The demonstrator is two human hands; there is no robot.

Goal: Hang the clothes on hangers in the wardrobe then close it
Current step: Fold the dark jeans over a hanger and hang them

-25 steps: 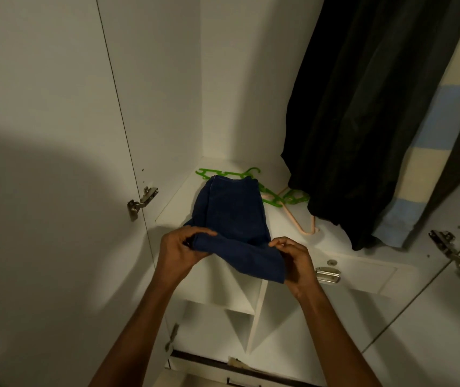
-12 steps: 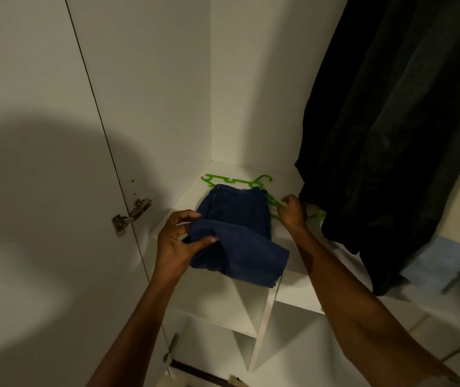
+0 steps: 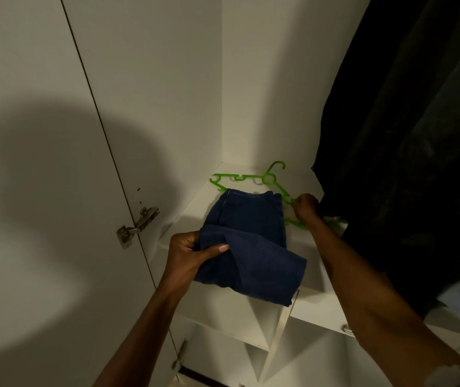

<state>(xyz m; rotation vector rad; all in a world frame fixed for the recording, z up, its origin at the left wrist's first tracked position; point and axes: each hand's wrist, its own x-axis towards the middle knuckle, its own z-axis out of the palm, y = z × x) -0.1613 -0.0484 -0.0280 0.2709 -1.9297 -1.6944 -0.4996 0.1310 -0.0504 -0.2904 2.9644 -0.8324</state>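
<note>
the folded blue jeans (image 3: 251, 238) lie on the white wardrobe shelf (image 3: 309, 275), their near end drooping over the front edge. the left hand (image 3: 189, 255) has its grip clamped on that near fold, thumb on top and fingers under. the right hand (image 3: 307, 208) is further back, beside the jeans, its fingers closed around the arm of a green hanger (image 3: 267, 178) that lies flat on the shelf, partly tucked under the jeans and close against the dark hanging clothes (image 3: 404, 135) on the right.

the step in hand looks like freeing a hanger for the jeans. to do it well, the left hand should probably lift the denim slightly, or at least pin it, so the hanger slides out without dragging the jeans off the shelf. there seem to be several hangers piled together (green arms show on both sides of the right hand, and whether they interlock cannot be told), so pulling one out slowly and level, hook last, would help avoid snagging the others or the hem of the dark garment. once it is clear, threading the jeans over the lower bar would be easiest with the fold kept intact.
</note>
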